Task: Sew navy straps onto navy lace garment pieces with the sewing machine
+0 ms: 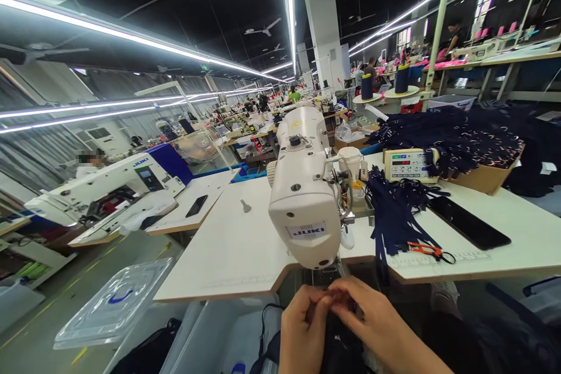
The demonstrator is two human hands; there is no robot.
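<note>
My left hand (pixel 303 327) and my right hand (pixel 372 312) meet fingertip to fingertip below the head of a white JUKI sewing machine (pixel 302 193). Both are closed in a pinch on dark fabric (pixel 344 342), which hangs beneath them over my lap. The exact bit between the fingertips is mostly covered by the fingers. To the right of the machine, a bundle of navy straps (pixel 394 216) droops over the table edge. Orange-handled thread snips (pixel 425 249) lie against these straps.
The white table (pixel 219 239) has a cut-out before me. A black phone (pixel 471 222), a control box (pixel 409 165) and a cardboard box (pixel 486 178) heaped with navy straps stand right. Below left are an open plastic bin (pixel 219 333) and a clear lid (pixel 116 301).
</note>
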